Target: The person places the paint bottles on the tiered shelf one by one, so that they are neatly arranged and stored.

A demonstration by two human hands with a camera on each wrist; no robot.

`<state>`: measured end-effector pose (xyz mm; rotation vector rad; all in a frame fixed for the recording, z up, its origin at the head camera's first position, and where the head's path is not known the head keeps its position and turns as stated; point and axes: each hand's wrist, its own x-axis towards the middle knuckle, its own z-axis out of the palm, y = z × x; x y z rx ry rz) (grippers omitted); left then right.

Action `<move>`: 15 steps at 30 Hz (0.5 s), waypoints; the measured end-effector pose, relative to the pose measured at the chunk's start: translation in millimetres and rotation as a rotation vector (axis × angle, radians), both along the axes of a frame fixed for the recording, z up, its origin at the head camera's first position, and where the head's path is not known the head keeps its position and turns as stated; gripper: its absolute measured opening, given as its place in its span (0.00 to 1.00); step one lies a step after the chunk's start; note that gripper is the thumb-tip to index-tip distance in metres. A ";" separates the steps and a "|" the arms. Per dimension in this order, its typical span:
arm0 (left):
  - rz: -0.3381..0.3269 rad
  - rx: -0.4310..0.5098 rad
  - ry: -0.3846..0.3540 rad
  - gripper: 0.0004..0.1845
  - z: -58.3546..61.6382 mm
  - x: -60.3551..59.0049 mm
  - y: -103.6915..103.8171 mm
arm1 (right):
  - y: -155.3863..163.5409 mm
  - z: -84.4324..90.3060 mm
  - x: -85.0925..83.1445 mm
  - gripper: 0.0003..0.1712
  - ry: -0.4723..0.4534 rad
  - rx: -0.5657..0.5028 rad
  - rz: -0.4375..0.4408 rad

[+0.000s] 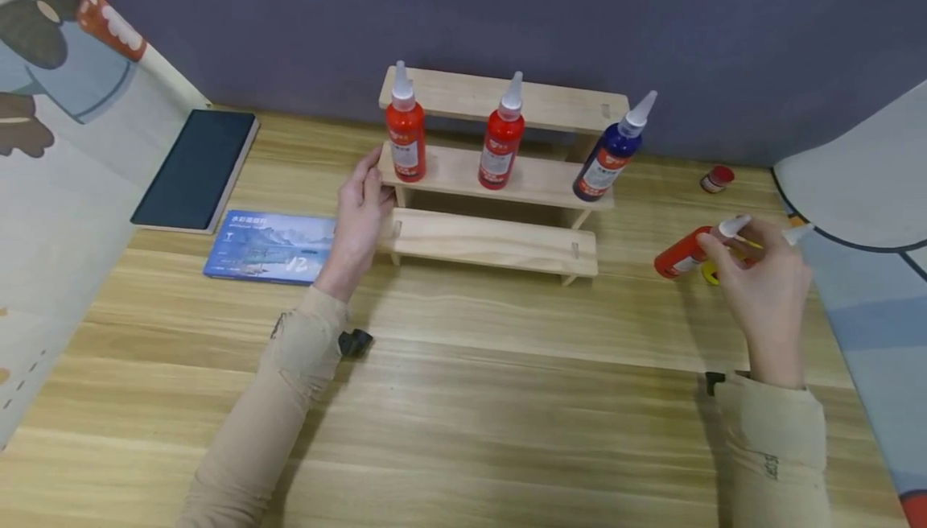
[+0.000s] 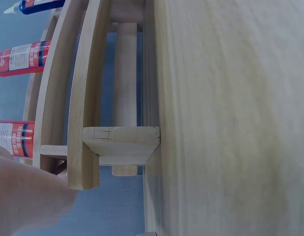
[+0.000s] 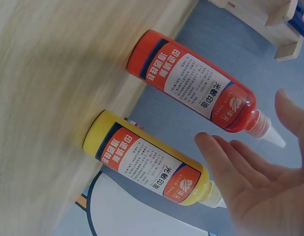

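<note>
A three-tier wooden rack (image 1: 500, 245) stands near the back wall. My left hand (image 1: 358, 210) grips its left end by the middle tier. On that tier stand two red bottles (image 1: 405, 142) and a dark blue bottle (image 1: 607, 164), all with pointed nozzles. To the right, my right hand (image 1: 771, 286) is beside another red bottle (image 1: 677, 256) and a yellow bottle (image 3: 147, 160), which it mostly hides in the head view. In the right wrist view, thumb and fingers are spread apart near the red bottle's nozzle (image 3: 264, 129), with nothing between them.
A dark-covered book (image 1: 195, 170) and a blue paint box (image 1: 271, 246) lie left of the rack. A small red-lidded jar (image 1: 717, 179) sits at the back right. Printed panels flank the wooden table (image 1: 507, 431) on both sides.
</note>
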<state>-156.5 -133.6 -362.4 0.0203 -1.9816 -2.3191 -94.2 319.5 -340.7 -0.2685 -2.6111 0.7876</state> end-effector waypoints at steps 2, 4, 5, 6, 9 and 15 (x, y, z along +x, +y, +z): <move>0.000 -0.007 -0.002 0.24 -0.5 -0.6 0.0 | 0.7 -0.8 -0.2 0.26 -0.003 0.010 0.003; 0.001 -0.016 -0.006 0.24 -1.1 -1.2 -0.2 | 1.8 -1.8 -0.8 0.26 -0.014 0.017 0.015; 0.000 -0.016 -0.006 0.24 -1.4 -1.5 -0.4 | 2.5 -2.5 -1.1 0.26 -0.020 0.020 0.021; 0.000 -0.017 -0.007 0.24 -1.6 -1.6 -0.5 | 3.2 -3.1 -1.4 0.27 -0.027 0.020 0.028; 0.000 -0.017 -0.007 0.24 -1.6 -1.4 -0.8 | 4.2 -3.8 -2.0 0.29 -0.055 0.013 0.039; 0.005 -0.024 -0.013 0.25 -0.1 0.1 0.1 | 3.5 -2.4 -0.8 0.32 -0.078 0.002 0.037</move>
